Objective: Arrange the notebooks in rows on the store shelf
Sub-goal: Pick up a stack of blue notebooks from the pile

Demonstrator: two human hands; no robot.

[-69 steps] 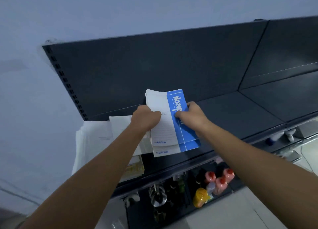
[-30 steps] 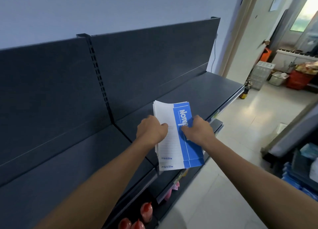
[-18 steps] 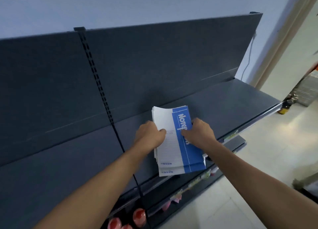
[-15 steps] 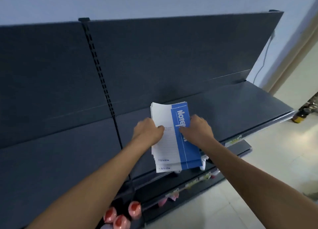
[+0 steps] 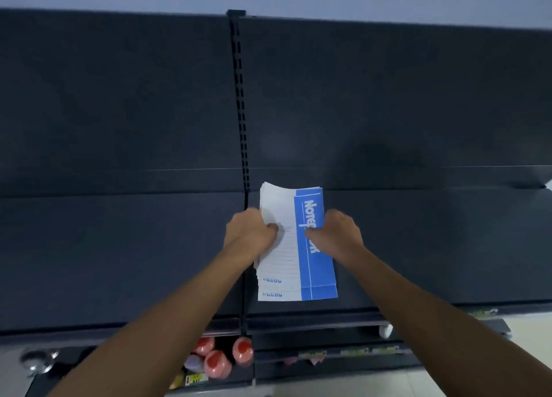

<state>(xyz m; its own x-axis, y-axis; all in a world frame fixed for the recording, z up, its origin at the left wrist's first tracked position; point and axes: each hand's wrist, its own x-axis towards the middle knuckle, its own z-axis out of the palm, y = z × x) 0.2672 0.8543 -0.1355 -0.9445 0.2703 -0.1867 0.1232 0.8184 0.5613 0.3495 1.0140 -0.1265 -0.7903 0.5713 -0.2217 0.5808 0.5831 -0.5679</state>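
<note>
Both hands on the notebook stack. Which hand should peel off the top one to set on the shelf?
Right, probably. The right hand pinches the stack at its blue edge, beside bare shelf. The left hand grips the white edge and can hold the rest.

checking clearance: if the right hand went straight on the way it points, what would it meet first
Likely the dark back panel: the right hand grips the notebook stack, whose far edge would arrive first. Depth is unclear.
</note>
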